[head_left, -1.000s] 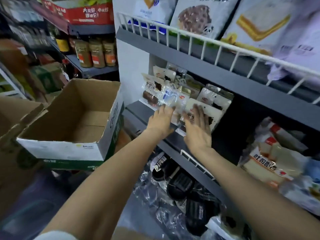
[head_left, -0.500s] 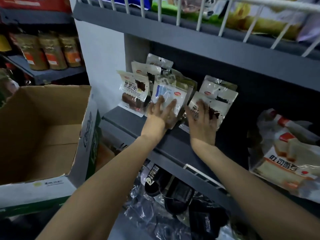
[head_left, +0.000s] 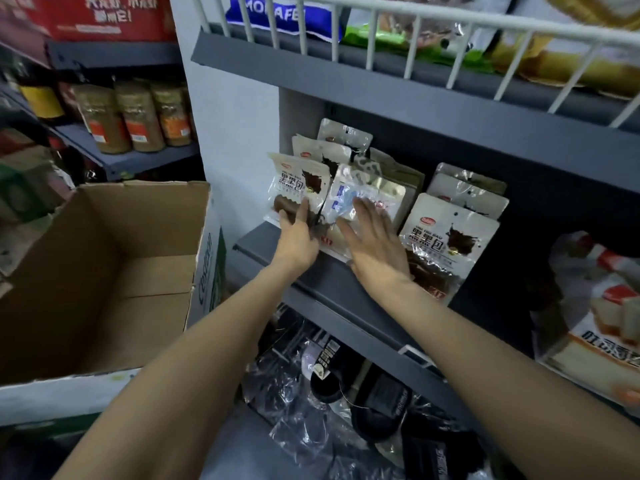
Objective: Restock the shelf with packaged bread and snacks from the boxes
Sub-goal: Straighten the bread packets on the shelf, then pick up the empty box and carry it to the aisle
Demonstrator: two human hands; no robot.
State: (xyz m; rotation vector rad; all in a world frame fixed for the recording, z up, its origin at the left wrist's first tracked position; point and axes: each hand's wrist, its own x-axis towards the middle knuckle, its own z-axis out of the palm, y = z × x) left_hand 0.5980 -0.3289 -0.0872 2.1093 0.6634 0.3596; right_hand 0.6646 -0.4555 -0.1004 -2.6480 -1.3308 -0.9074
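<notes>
Up top, "MOKAFE" bag.

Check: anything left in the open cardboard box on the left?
No. The cardboard box shows only its bare brown floor and walls, with no packets inside.

i see grey metal shelving with a white wire rail on its upper tier, against a pale wall. a second grey rack of jars stands left. light is dim.
</notes>
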